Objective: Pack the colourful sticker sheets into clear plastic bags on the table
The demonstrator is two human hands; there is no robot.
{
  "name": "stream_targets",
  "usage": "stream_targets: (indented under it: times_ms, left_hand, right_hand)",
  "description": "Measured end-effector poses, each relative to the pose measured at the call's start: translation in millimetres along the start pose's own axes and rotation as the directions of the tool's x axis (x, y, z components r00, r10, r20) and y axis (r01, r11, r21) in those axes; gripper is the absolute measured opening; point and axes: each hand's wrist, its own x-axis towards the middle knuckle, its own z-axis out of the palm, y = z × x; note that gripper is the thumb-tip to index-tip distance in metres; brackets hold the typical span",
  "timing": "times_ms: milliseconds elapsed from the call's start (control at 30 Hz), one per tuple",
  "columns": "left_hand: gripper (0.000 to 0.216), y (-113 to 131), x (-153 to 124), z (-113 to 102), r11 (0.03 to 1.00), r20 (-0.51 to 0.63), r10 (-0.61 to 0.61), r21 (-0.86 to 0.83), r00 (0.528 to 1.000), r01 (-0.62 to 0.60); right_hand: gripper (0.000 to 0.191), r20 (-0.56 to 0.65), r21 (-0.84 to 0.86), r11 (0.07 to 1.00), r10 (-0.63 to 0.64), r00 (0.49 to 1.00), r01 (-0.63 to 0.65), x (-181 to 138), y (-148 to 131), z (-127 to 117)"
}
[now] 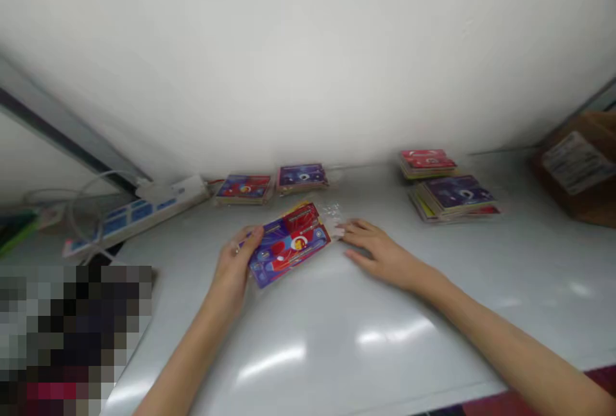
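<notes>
My left hand [234, 264] grips the left end of a stack of purple and red cards [289, 246] that lies on the white table [337, 332]. The thumb lies on the top card and the fingers curl under the edge. My right hand [380, 252] rests flat on the table just right of the stack, fingers stretched toward a clear plastic wrapper [332, 216] at the stack's right end. I cannot tell if the fingertips pinch the wrapper.
Two small card stacks [244, 188] [302, 177] lie by the wall behind. Two more stacks [427, 162] [456, 196] sit at the back right. A power strip [139, 210] with cables lies at the left. A brown box [577, 172] stands far right.
</notes>
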Motion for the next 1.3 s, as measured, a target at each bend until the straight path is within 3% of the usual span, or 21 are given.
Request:
stream_targets:
  times_ms: [333,567,900,1300]
  left_hand:
    - [0.031,-6,0,-2,0.999,0.051,0.020,0.049,0.998,-0.022]
    - [0.031,-6,-1,-1,0.997,0.102,-0.006,0.081,0.995,-0.002]
    - [0.031,-3,-6,5,0.973,0.200,-0.032,0.231,0.979,-0.015]
    - [0.035,-3,-4,3,0.956,0.226,-0.084,0.292,0.970,0.015]
  right_hand:
    - [0.028,-0.146,0.093,0.995,0.041,0.988,-0.028,-1,8,0]
    - [0.027,-0.139,0.185,0.982,0.060,0.988,-0.034,0,16,0]
    - [0.022,-0.108,0.142,0.989,0.059,0.992,-0.043,-1,11,-4]
    - [0.022,-0.049,0.143,0.989,0.047,0.998,-0.039,-3,13,-8]
